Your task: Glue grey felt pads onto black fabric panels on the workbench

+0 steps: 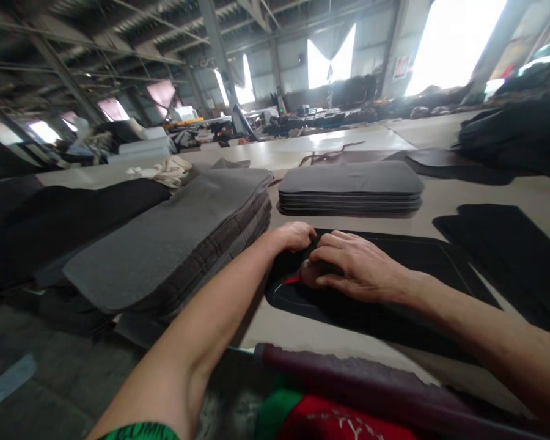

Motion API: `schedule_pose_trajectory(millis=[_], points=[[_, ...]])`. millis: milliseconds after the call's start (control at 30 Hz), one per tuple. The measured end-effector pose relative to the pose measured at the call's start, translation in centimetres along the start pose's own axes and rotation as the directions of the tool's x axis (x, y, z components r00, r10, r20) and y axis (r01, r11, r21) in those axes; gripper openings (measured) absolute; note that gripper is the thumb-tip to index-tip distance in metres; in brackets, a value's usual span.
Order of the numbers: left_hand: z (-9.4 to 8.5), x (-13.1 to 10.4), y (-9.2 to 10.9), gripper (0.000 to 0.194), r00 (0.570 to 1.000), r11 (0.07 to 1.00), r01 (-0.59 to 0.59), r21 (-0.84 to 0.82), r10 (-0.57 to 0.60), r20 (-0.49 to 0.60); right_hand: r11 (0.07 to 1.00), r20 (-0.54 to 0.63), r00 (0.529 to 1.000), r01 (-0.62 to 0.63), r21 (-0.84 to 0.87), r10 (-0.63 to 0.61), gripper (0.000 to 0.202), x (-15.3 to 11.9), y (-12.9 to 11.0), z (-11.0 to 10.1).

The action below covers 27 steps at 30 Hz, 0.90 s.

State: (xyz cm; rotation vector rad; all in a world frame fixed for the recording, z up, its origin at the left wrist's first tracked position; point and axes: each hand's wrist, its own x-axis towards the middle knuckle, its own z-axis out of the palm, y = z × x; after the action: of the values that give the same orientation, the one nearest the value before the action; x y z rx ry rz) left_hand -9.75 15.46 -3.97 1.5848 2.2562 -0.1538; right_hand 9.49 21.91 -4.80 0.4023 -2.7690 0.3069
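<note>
A black mat [421, 253] with thin pale lines near its border lies flat on the table before me. My left hand [295, 236] is at the mat's far left corner, fingers bent down and closed on its edge. Over the mat's left part, my right hand [355, 266] is wrapped round a rounded brownish tool with a red tip [292, 279]. That tip touches or nearly touches the mat, beside a short pale line. My palm and fingers hide most of the tool.
Left of my arm is a tall stack of grey mats [165, 238]. A neat stack of grey pieces [351, 183] stands behind the black mat. Dark pieces [513, 244] lie at the right, and a dark red roll [348, 382] runs along the table's near edge.
</note>
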Motion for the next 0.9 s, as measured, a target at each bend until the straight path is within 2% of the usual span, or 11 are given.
schedule_pose_trajectory(millis=[167,233,300,333,400,500,600,700,733,833,900], points=[[0.6,0.5,-0.3,0.035,0.999,0.997,0.023,-0.076,-0.026,-0.046,0.949,-0.055,0.954,-0.284,0.138,0.293,0.029,-3.0,1.4,-0.5],[0.8,0.5,-0.6,0.034,0.993,0.994,0.005,-0.111,-0.018,-0.115,0.822,-0.047,0.863,-0.460,0.337,0.502,0.040,-4.8,2.3,-0.9],[1.0,0.3,-1.0,0.033,0.974,0.988,-0.029,-0.150,-0.006,-0.226,0.557,0.025,0.702,-0.586,0.588,0.712,0.056,-6.8,3.2,-1.4],[1.1,0.0,-1.2,0.033,0.955,0.984,-0.047,-0.170,-0.006,-0.297,0.395,0.073,0.622,-0.579,0.713,0.779,0.062,-7.7,3.6,-1.7],[1.4,-0.8,-1.3,0.033,0.894,0.975,-0.086,-0.206,-0.016,-0.448,0.116,0.136,0.519,-0.423,0.899,0.844,0.063,-9.5,4.5,-2.2],[2.7,-3.0,-0.4,0.037,0.776,0.956,-0.160,-0.246,-0.032,-0.629,-0.093,0.116,0.420,-0.075,0.993,0.900,0.047,-11.3,5.9,-2.8],[5.4,-5.7,1.5,0.033,0.683,0.931,-0.269,-0.245,0.006,-0.730,-0.134,0.073,0.307,0.183,0.974,0.949,0.038,-12.0,7.5,-3.5],[8.9,-8.0,3.4,0.031,0.590,0.900,-0.396,-0.182,0.098,-0.802,-0.100,0.000,0.282,0.341,0.935,0.960,0.031,-12.1,9.5,-4.4],[10.1,-8.5,3.8,0.030,0.513,0.887,-0.448,-0.109,0.155,-0.844,-0.076,-0.033,0.279,0.369,0.926,0.960,0.029,-12.1,10.3,-4.7],[12.6,-8.9,4.0,0.034,0.345,0.865,-0.498,0.061,0.263,-0.901,0.097,-0.191,0.232,0.364,0.926,0.954,0.033,-11.9,13.0,-5.8],[13.3,-8.6,3.5,0.036,0.308,0.860,-0.497,0.119,0.303,-0.902,0.239,-0.304,0.187,0.308,0.921,0.934,0.040,-11.8,15.2,-6.4]])
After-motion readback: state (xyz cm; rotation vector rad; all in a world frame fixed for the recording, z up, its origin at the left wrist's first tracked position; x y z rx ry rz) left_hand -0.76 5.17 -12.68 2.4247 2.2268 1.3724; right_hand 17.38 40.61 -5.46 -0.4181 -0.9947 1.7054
